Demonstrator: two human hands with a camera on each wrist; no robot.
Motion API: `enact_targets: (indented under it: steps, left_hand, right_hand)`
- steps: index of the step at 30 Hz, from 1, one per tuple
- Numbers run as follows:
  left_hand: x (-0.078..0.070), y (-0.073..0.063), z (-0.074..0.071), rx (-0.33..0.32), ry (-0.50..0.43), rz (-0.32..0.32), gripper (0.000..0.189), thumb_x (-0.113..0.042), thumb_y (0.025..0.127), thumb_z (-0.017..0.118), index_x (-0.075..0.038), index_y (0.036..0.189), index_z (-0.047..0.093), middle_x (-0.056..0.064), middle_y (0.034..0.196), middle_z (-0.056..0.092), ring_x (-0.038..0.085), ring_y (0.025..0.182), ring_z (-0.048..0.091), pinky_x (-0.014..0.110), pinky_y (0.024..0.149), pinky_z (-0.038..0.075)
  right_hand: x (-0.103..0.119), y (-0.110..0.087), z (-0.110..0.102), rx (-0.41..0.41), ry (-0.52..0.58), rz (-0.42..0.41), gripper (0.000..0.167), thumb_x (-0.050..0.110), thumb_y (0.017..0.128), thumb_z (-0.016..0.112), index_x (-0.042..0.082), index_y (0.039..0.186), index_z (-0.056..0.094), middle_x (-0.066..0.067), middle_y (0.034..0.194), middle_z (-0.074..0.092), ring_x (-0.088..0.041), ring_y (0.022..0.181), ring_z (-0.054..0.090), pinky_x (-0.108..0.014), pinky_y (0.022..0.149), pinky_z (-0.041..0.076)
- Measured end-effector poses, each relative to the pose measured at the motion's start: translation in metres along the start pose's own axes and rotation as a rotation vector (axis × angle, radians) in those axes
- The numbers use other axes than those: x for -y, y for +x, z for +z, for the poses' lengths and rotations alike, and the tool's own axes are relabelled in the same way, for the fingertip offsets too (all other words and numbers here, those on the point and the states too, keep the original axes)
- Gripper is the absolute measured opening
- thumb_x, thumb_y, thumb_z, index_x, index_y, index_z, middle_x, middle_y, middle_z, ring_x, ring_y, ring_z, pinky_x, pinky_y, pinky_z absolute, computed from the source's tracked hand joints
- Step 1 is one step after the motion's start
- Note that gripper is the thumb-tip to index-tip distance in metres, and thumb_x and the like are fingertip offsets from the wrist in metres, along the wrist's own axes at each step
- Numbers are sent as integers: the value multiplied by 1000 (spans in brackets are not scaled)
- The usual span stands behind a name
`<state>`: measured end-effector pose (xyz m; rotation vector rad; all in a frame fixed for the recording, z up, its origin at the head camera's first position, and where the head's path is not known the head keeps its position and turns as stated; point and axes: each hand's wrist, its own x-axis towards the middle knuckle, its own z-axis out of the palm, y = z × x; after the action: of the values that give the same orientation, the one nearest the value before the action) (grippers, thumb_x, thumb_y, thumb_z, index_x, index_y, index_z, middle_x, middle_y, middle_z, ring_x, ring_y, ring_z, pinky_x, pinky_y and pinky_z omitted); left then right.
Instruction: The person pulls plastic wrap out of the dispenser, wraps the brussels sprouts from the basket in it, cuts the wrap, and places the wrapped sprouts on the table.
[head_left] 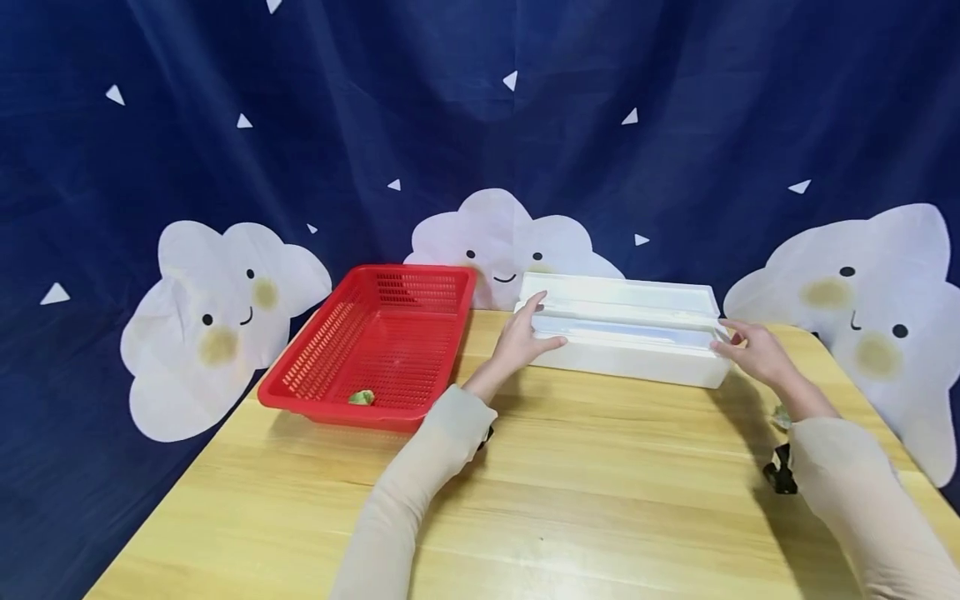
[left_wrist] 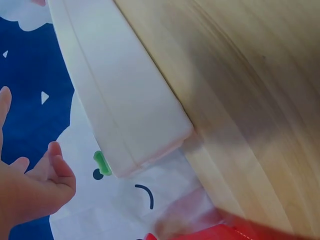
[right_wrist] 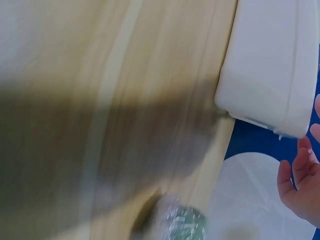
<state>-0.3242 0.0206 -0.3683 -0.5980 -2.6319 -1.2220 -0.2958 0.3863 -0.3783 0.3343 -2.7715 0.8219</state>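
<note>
A long white plastic box [head_left: 630, 358] lies across the back of the table, its lid [head_left: 622, 289] raised along the far side. My left hand [head_left: 517, 340] is at the box's left end, thumb and fingers spread. In the left wrist view that hand [left_wrist: 42, 185] shows apart from the box, near a green latch [left_wrist: 102, 163] on its end. Around the right end is my right hand [head_left: 753, 354], fingertips close to the corner. The right wrist view has its loosely bent fingers by that corner; whether they touch I cannot tell.
Left of the box stands a red perforated basket [head_left: 397, 414] with a small green item [head_left: 362, 397] inside. A clear-wrapped green item [right_wrist: 185, 222] lies on the wooden table [head_left: 600, 500] at right, partly hidden by my wrist in the head view. A blue cloud-patterned curtain [head_left: 450, 100] hangs behind.
</note>
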Motion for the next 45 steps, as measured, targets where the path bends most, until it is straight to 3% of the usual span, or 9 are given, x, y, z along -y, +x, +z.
enact_targets:
  steps: [7, 12, 19, 22, 26, 32, 36, 40, 45]
  left_hand:
    - [-6, 6, 8, -8, 2, 15, 79, -25, 74, 75, -10, 140, 33, 14, 127, 53, 32, 103, 55, 34, 82, 46]
    - [-6, 9, 10, -21, 30, -12, 77, -26, 74, 75, -15, 139, 35, 9, 126, 54, 26, 94, 57, 31, 78, 45]
    - [-3, 10, 10, -63, 21, -26, 73, -25, 75, 75, -15, 137, 39, 7, 122, 57, 26, 93, 58, 31, 78, 45]
    - [-2, 11, 11, -73, 18, -17, 71, -24, 75, 75, -14, 136, 40, 8, 121, 58, 27, 92, 59, 32, 79, 45]
    - [0, 11, 14, -81, 44, -17, 67, -25, 76, 74, -14, 135, 43, 7, 120, 59, 25, 95, 57, 34, 83, 42]
    - [3, 10, 14, -119, 111, -59, 67, -30, 76, 73, -18, 135, 42, 5, 125, 56, 27, 112, 46, 43, 93, 33]
    - [5, 12, 12, -110, 122, -120, 71, -34, 77, 71, -20, 138, 37, 8, 135, 46, 29, 121, 40, 47, 96, 30]
    - [7, 12, 12, -42, 147, -177, 75, -39, 80, 67, -18, 142, 30, 10, 140, 39, 30, 126, 36, 51, 97, 28]
    - [9, 9, 15, 11, 182, -237, 78, -42, 82, 64, -18, 144, 25, 7, 144, 34, 27, 129, 34, 52, 97, 28]
  right_hand:
    - [-3, 10, 8, -56, -10, -67, 35, 9, 84, 62, -14, 110, 56, -17, 74, 55, -27, 72, 46, -29, 58, 35]
    - [-5, 18, 16, -86, -41, -117, 22, 7, 81, 64, -10, 95, 65, -12, 70, 55, -22, 67, 44, -31, 59, 34]
    - [0, 21, 19, -103, -33, -83, 15, 5, 84, 60, -9, 84, 66, -19, 78, 58, -26, 73, 45, -34, 63, 34]
    - [0, 21, 18, -124, -22, -85, 13, 3, 85, 59, -8, 83, 65, -19, 78, 57, -21, 71, 43, -31, 62, 33]
    - [0, 18, 13, -134, 55, -80, 17, 5, 88, 56, -10, 91, 63, -20, 79, 55, -7, 69, 40, -22, 59, 34]
    - [-4, 12, 4, -77, 117, -46, 42, 15, 91, 53, -14, 121, 49, -30, 95, 54, -3, 75, 40, -17, 60, 33]
    - [-8, 12, 7, -26, 135, -43, 50, 18, 90, 56, -14, 127, 42, -28, 94, 50, -11, 76, 40, -18, 59, 33]
    - [-10, 11, 14, -55, 148, -55, 49, 15, 88, 58, -15, 125, 44, -25, 90, 45, -24, 79, 38, -19, 62, 30]
    - [-11, 7, 17, -65, 158, -49, 47, 13, 88, 59, -16, 123, 44, -23, 88, 40, -27, 79, 34, -18, 61, 28]
